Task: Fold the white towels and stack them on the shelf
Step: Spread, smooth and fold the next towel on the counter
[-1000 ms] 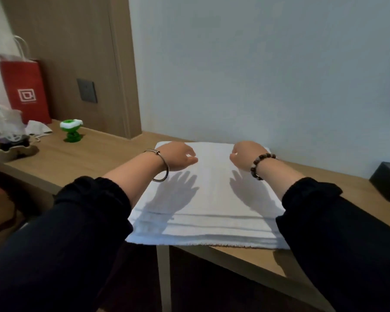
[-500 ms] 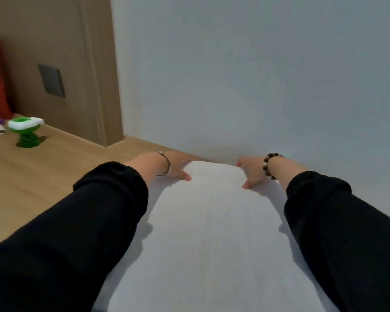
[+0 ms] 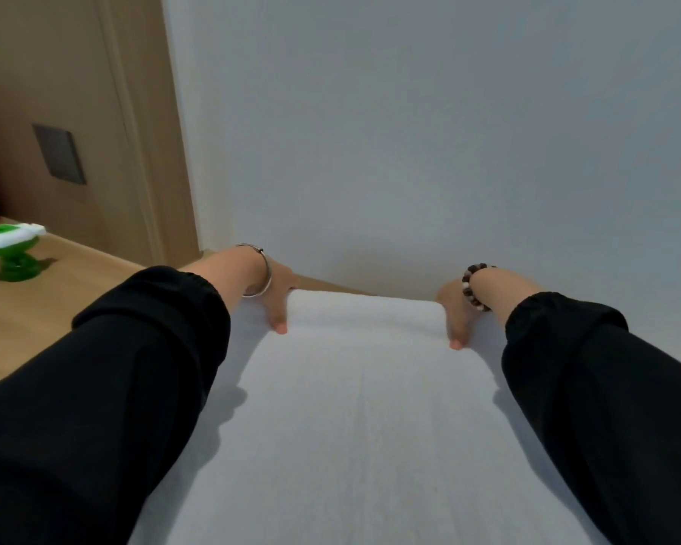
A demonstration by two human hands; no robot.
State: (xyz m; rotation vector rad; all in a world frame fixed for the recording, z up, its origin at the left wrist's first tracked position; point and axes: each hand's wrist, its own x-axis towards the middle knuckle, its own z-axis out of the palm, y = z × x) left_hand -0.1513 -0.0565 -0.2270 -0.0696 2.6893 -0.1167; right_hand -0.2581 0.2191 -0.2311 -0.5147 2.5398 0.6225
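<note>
1. Towel point(image 3: 362, 407): white, soft matte nap, faint lengthwise crease down its middle. It is lying flat on the bench point(image 3: 36, 332) and reaching back to the pale wall point(image 3: 409, 151); its far edge is rounded and thick.
2. Left hand point(image 3: 278, 297) is gripping the towel's far left corner, thumb pressing on top, other fingers hidden behind the edge. Thin metal bangle point(image 3: 258, 279) is circling the wrist.
3. Right hand point(image 3: 455, 312) is gripping the far right corner likewise, thumb on top, fingers hidden. Bracelet of dark round beads point(image 3: 474, 287) is sitting on the wrist.
4. Black sleeves point(image 3: 95, 387) with gathered cuffs are covering both forearms.
5. Bench is showing light wood grain. Blurred, glossy green-and-white object point(image 3: 8, 249) is standing on it at left, well apart from the towel.
6. Dark rectangular plate point(image 3: 58, 153) is sitting on a brown wood panel point(image 3: 95, 72).
</note>
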